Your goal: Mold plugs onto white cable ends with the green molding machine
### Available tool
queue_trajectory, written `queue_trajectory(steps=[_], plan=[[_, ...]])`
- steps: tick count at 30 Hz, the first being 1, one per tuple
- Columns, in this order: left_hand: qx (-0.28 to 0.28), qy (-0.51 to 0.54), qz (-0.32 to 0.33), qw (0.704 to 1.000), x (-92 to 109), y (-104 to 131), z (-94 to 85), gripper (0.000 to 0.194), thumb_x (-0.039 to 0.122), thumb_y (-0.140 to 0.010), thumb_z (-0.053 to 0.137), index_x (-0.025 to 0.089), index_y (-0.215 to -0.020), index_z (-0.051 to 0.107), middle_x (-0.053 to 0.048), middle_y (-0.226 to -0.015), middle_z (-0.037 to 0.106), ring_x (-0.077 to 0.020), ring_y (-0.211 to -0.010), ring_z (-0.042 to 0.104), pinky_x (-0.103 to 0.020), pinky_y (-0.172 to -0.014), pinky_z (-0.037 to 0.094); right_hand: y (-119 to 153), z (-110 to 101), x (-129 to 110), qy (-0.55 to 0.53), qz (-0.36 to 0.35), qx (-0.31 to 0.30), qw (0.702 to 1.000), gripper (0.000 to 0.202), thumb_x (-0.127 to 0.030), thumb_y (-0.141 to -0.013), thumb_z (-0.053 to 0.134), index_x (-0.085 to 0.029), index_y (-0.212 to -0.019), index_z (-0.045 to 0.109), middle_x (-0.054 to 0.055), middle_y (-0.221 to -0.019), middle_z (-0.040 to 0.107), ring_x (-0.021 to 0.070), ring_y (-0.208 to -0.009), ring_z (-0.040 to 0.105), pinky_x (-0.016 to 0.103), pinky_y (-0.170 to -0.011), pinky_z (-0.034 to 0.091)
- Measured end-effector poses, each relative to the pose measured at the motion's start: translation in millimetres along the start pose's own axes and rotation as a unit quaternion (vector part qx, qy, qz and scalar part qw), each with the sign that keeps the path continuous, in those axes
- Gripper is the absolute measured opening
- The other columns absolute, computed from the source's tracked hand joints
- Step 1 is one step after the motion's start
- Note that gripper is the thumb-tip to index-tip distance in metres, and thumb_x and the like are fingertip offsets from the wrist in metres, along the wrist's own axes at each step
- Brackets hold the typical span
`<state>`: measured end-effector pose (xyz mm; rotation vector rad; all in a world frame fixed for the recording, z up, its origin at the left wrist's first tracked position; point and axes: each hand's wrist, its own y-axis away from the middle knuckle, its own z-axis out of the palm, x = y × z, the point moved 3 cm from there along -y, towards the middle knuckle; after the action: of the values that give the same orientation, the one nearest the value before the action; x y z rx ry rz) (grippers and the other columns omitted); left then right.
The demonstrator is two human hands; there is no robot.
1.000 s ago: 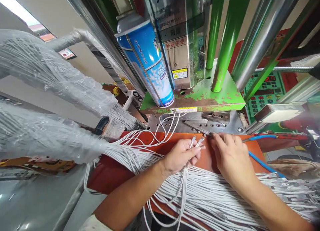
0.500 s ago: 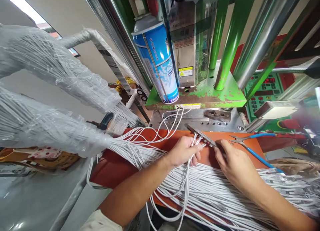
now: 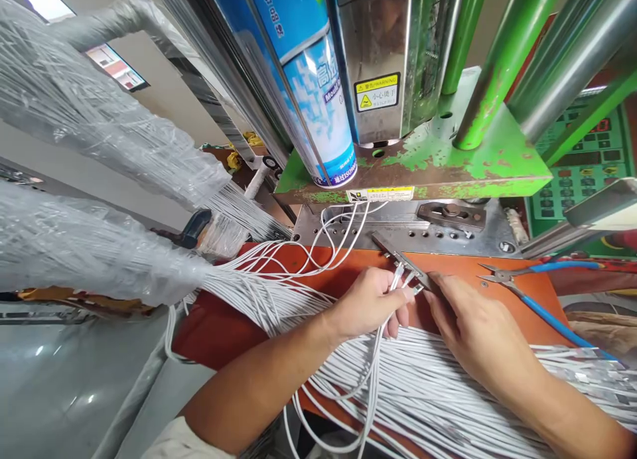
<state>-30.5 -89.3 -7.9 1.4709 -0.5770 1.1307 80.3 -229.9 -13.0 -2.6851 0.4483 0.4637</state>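
Observation:
My left hand (image 3: 371, 303) is closed on a few white cables (image 3: 374, 366) close to their plug ends (image 3: 399, 273). Those ends meet the edge of a narrow dark metal bar (image 3: 393, 249) with small fittings along it; whether they are seated in it I cannot tell. My right hand (image 3: 470, 313) grips the near right end of this bar, which slants up and left toward the machine. Below both hands a thick bundle of white cables (image 3: 423, 373) lies across the orange-red work surface (image 3: 212, 336).
A green press plate (image 3: 497, 170) carries a blue spray can (image 3: 323, 114) above a steel bed (image 3: 318, 227). Blue-handled cutting pliers (image 3: 507, 274) lie at the right, with a green control panel (image 3: 580, 174) behind. Film-wrapped cable bundles (image 3: 99, 240) hang at the left.
The view has moved closer to the press and tilted, so the can and plate appear larger. Both hands keep hold of the cables and bar, with the plug ends slightly shifted along it.

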Motion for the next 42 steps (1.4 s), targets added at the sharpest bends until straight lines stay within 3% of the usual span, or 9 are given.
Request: queue_trajectory(steps=[5,9,14,21,27,32,34,37,42], plan=[[0.033,-0.024,-0.001,0.999,-1,0,0.5,0.032,0.044,-0.087,0.069,0.013,-0.083,0.062,0.000,-0.057,0.062,-0.0081,-0.036,0.051,-0.016,-0.035,0.036,1,2,-3,0.001,-0.022,-0.006,1.000,0.026,-0.032,-0.108,0.035,-0.020,-0.108,0.057,0.004,-0.082,0.066,0.0198,-0.061,0.061,0.033,-0.052,0.035],[0.011,-0.011,0.027,1.000,0,-2,-1.2,0.041,0.053,-0.089,0.066,0.012,-0.085,0.062,-0.004,-0.066,0.066,-0.0111,-0.047,0.060,-0.020,-0.043,0.046,1,-1,1,-0.072,0.023,0.001,0.997,0.022,-0.035,-0.107,0.042,-0.021,-0.110,0.059,0.004,-0.090,0.069,0.0199,-0.072,0.065,0.032,-0.064,0.044],[0.122,-0.084,0.126,0.981,2,-2,-14.1,0.036,0.050,-0.098,0.057,0.015,-0.092,0.060,0.007,-0.054,0.050,-0.0050,-0.044,0.042,-0.016,-0.044,0.031,2,-5,9,-0.074,0.060,0.047,0.994,0.024,-0.036,-0.107,0.044,-0.020,-0.111,0.061,0.006,-0.095,0.070,0.0222,-0.078,0.067,0.035,-0.072,0.046],[0.089,-0.061,0.032,0.994,-2,-2,-11.3,0.026,0.039,-0.095,0.057,0.016,-0.085,0.059,0.004,-0.057,0.056,-0.0054,-0.037,0.042,-0.017,-0.038,0.029,-1,-4,4,-0.022,0.028,0.039,0.999,0.027,-0.036,-0.108,0.040,-0.019,-0.112,0.060,0.007,-0.095,0.070,0.0219,-0.072,0.066,0.035,-0.061,0.043],[0.075,-0.030,0.032,0.996,0,-3,-9.0,0.022,0.031,-0.092,0.058,0.013,-0.078,0.060,0.006,-0.052,0.050,-0.0033,-0.039,0.037,-0.014,-0.040,0.028,-2,-4,-2,-0.040,-0.010,0.009,0.999,0.027,-0.034,-0.108,0.037,-0.018,-0.108,0.059,0.007,-0.089,0.068,0.0210,-0.068,0.064,0.034,-0.058,0.041],[0.029,-0.055,0.020,0.998,-1,-5,-11.7,0.031,0.043,-0.096,0.056,0.013,-0.086,0.060,0.001,-0.058,0.058,-0.0075,-0.043,0.051,-0.017,-0.043,0.038,0,-2,1,-0.050,-0.003,0.007,0.999,0.025,-0.033,-0.108,0.039,-0.019,-0.112,0.060,0.007,-0.093,0.070,0.0207,-0.070,0.064,0.033,-0.060,0.043],[0.064,-0.087,0.060,0.992,3,-4,-19.6,0.035,0.048,-0.097,0.055,0.013,-0.090,0.061,0.001,-0.063,0.059,-0.0083,-0.047,0.054,-0.018,-0.045,0.041,1,-3,4,-0.043,0.020,0.026,0.999,0.024,-0.034,-0.107,0.042,-0.019,-0.111,0.060,0.007,-0.092,0.070,0.0214,-0.071,0.065,0.033,-0.062,0.044],[0.163,-0.116,0.140,0.970,10,-2,-32.7,0.038,0.050,-0.101,0.050,0.015,-0.094,0.062,0.006,-0.059,0.047,-0.0048,-0.047,0.042,-0.015,-0.046,0.034,2,-5,8,-0.039,0.032,0.045,0.998,0.023,-0.034,-0.106,0.044,-0.019,-0.109,0.061,0.005,-0.091,0.069,0.0222,-0.073,0.065,0.034,-0.065,0.045],[0.140,-0.096,0.083,0.982,3,-4,-32.2,0.028,0.042,-0.099,0.052,0.017,-0.089,0.059,0.006,-0.059,0.052,-0.0053,-0.041,0.042,-0.017,-0.041,0.030,2,-4,8,-0.036,0.022,0.038,0.998,0.025,-0.036,-0.107,0.043,-0.019,-0.110,0.061,0.006,-0.092,0.069,0.0216,-0.070,0.065,0.033,-0.060,0.043]])
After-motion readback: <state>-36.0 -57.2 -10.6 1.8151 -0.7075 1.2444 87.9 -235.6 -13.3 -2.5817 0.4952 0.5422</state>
